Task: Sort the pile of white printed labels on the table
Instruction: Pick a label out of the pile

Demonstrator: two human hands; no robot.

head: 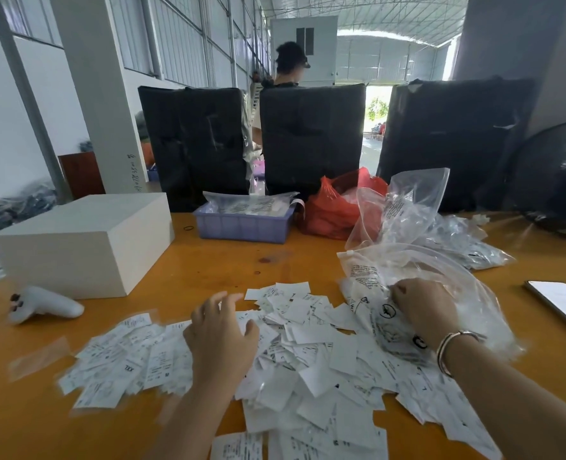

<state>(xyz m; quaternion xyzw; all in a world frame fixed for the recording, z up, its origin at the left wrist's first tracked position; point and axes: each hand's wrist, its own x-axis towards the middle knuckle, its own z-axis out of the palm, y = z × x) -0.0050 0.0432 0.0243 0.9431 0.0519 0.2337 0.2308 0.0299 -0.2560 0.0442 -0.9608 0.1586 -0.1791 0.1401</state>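
Orange table (pixel 301 257) is covered near its front edge by an unsorted pile of labels (pixel 308 353); no separate stacks are seen, so sorting is judged barely begun. Clear bag (pixel 391 327) is pinched by right hand (pixel 422 308). Left hand (pixel 220 333) is spread over the pile.

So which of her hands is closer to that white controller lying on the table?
The left. The left hand hovers over the label pile, just right of the white controller; the right hand is farther right, on the clear plastic bag.
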